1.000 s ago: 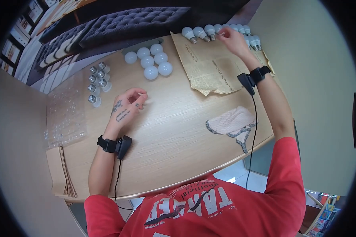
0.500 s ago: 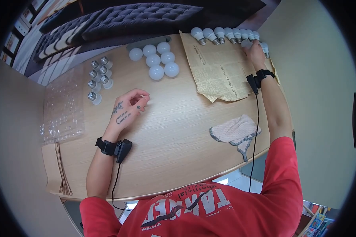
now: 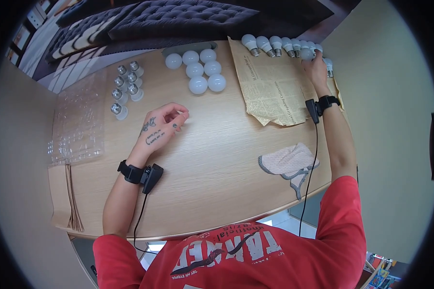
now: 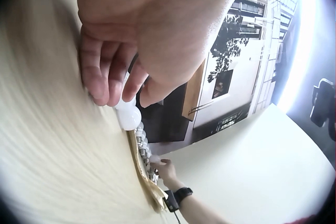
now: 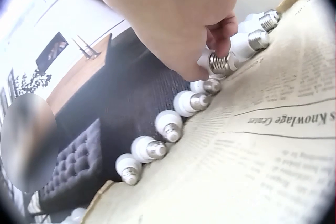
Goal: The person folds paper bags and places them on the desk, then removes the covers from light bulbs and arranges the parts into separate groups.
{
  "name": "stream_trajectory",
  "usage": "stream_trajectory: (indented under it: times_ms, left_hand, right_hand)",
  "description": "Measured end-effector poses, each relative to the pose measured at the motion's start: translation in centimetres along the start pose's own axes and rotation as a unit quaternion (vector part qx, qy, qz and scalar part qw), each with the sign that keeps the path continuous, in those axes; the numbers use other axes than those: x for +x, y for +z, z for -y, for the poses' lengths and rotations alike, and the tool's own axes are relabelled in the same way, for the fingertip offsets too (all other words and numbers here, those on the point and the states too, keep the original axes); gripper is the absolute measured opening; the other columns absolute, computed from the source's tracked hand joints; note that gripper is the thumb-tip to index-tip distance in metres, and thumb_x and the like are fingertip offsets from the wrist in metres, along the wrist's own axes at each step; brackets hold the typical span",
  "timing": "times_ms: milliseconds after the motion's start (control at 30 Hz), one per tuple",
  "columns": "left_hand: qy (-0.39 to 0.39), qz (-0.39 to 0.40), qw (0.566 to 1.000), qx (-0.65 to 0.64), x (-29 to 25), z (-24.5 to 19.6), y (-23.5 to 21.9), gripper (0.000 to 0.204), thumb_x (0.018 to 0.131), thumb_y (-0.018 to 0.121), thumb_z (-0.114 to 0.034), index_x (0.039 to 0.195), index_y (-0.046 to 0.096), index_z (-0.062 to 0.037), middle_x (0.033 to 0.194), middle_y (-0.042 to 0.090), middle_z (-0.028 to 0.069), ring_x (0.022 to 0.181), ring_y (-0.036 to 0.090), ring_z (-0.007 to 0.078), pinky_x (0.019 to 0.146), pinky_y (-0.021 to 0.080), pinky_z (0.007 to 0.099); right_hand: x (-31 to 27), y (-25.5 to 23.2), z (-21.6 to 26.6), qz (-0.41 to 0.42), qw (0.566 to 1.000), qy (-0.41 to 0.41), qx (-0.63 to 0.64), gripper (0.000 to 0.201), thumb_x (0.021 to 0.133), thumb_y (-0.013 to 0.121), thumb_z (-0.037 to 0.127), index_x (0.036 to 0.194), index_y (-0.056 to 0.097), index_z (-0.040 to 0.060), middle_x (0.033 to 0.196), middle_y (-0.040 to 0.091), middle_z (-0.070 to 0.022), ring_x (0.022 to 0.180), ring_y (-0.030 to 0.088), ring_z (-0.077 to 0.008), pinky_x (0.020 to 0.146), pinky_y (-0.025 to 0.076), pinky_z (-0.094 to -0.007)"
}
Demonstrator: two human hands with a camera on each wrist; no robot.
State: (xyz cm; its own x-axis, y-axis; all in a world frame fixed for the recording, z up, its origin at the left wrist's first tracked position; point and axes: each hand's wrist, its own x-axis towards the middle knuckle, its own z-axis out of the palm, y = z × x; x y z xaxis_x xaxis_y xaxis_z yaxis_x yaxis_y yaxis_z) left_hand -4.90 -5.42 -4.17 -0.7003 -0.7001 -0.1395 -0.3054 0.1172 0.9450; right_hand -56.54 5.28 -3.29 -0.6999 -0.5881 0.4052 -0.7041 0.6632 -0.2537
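My right hand is at the far right corner of the table and grips a white light bulb between thumb and fingers. The bulb's threaded metal base shows past the fingers in the right wrist view. More bulbs lie in a row along the top of a brown printed paper sheet, bases toward me. My left hand rests on the table with fingers loosely curled and holds nothing. Beyond it stand several round white bulbs, and to its left several bulbs stand base up.
A pink cloth with a grey edge lies at the right front. On the left are a clear plastic tray and a stack of folded brown paper. Walls stand at both sides, and a printed backdrop rises behind.
My right hand has moved right along the row to its end and now grips a bulb there. My left hand stays in place. The head view has shifted slightly.
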Motion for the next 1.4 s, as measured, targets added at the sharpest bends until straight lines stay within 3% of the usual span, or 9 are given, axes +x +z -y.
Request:
stream_trajectory:
  times_ms: [100, 233, 467, 533, 633, 767, 967, 1167, 1400]
  left_hand:
    - [0.008, -0.004, 1.000, 0.011, -0.2, -0.2, 0.1, 0.022, 0.095, 0.067, -0.023, 0.105, 0.071, -0.0046, 0.081, 0.068, 0.0037, 0.068, 0.061, 0.0103, 0.064, 0.049, 0.0258]
    - [0.017, -0.006, 0.999, 0.031, -0.4, -0.9, 0.1, 0.023, 0.095, 0.067, -0.025, 0.105, 0.072, -0.0049, 0.079, 0.068, 0.0040, 0.067, 0.060, 0.0102, 0.065, 0.048, 0.0261]
    - [0.046, -0.019, 0.998, 0.043, -0.9, -2.3, 0.3, 0.029, 0.097, 0.064, -0.032, 0.107, 0.071, -0.0061, 0.079, 0.067, 0.0028, 0.067, 0.060, 0.0091, 0.063, 0.048, 0.0257]
    - [0.027, -0.012, 1.000, -0.006, -1.2, -3.4, 0.5, 0.031, 0.102, 0.059, -0.031, 0.117, 0.066, -0.0052, 0.083, 0.064, 0.0017, 0.071, 0.060, 0.0076, 0.061, 0.047, 0.0228]
    - [0.026, -0.004, 0.995, -0.100, -1.2, -3.3, 0.8, 0.038, 0.106, 0.050, -0.035, 0.128, 0.057, -0.0048, 0.090, 0.062, 0.0030, 0.074, 0.061, 0.0083, 0.061, 0.048, 0.0222]
    - [0.020, 0.026, 0.983, -0.182, -1.5, -3.5, 1.1, 0.045, 0.109, 0.042, -0.041, 0.133, 0.050, -0.0047, 0.097, 0.061, 0.0066, 0.076, 0.063, 0.0113, 0.063, 0.051, 0.0242]
    - [-0.002, 0.025, 0.975, -0.222, -1.4, -3.1, 1.8, 0.042, 0.108, 0.044, -0.044, 0.120, 0.055, -0.0047, 0.087, 0.060, 0.0044, 0.070, 0.060, 0.0110, 0.061, 0.049, 0.0239]
    - [-0.005, -0.010, 0.968, -0.250, -1.4, -2.8, 2.4, 0.038, 0.106, 0.049, -0.043, 0.111, 0.057, -0.0062, 0.078, 0.057, 0.0015, 0.060, 0.051, 0.0075, 0.053, 0.040, 0.0219]
    - [-0.009, -0.058, 0.961, -0.270, -1.9, -3.3, 2.8, 0.032, 0.105, 0.054, -0.040, 0.102, 0.059, -0.0082, 0.073, 0.054, -0.0006, 0.054, 0.043, 0.0050, 0.047, 0.030, 0.0203]
  right_hand:
    - [-2.3, -3.6, 4.0, 0.025, 0.992, -0.020, 0.122, 0.071, 0.080, 0.074, 0.029, 0.142, 0.045, 0.0081, 0.107, 0.070, -0.0226, 0.088, 0.071, -0.0344, 0.082, 0.056, -0.0442]
    - [-6.3, -6.3, 9.4, 0.075, 0.946, -0.065, 0.308, 0.063, 0.080, 0.075, 0.024, 0.137, 0.052, 0.0113, 0.096, 0.070, -0.0138, 0.071, 0.070, -0.0216, 0.075, 0.056, -0.0331]
    - [-14.1, -6.8, 17.4, 0.123, 0.879, -0.170, 0.428, 0.053, 0.079, 0.083, 0.025, 0.120, 0.055, 0.0072, 0.098, 0.067, -0.0096, 0.087, 0.068, -0.0171, 0.075, 0.055, -0.0300]
    - [-16.8, -7.1, 19.7, 0.182, 0.854, -0.166, 0.457, 0.055, 0.079, 0.085, 0.027, 0.117, 0.053, 0.0056, 0.101, 0.066, -0.0105, 0.091, 0.068, -0.0182, 0.077, 0.055, -0.0308]
    - [-19.6, -6.3, 21.9, 0.204, 0.837, -0.199, 0.467, 0.059, 0.079, 0.086, 0.029, 0.118, 0.050, 0.0043, 0.102, 0.066, -0.0114, 0.090, 0.068, -0.0192, 0.078, 0.055, -0.0318]
    - [-21.5, -5.0, 23.4, 0.185, 0.819, -0.245, 0.485, 0.059, 0.081, 0.085, 0.028, 0.120, 0.047, 0.0038, 0.103, 0.065, -0.0124, 0.092, 0.068, -0.0218, 0.077, 0.055, -0.0336]
    - [-23.2, -4.2, 24.3, 0.184, 0.805, -0.246, 0.508, 0.060, 0.082, 0.084, 0.028, 0.123, 0.047, 0.0039, 0.105, 0.064, -0.0138, 0.093, 0.069, -0.0240, 0.078, 0.055, -0.0342]
    - [-23.9, -4.2, 24.7, 0.242, 0.781, -0.225, 0.530, 0.053, 0.085, 0.082, 0.028, 0.122, 0.051, 0.0059, 0.101, 0.070, -0.0121, 0.091, 0.072, -0.0214, 0.078, 0.056, -0.0331]
    - [-24.2, -4.0, 24.5, 0.246, 0.763, -0.213, 0.559, 0.046, 0.088, 0.079, 0.029, 0.118, 0.053, 0.0057, 0.095, 0.070, -0.0079, 0.085, 0.069, -0.0143, 0.072, 0.054, -0.0279]
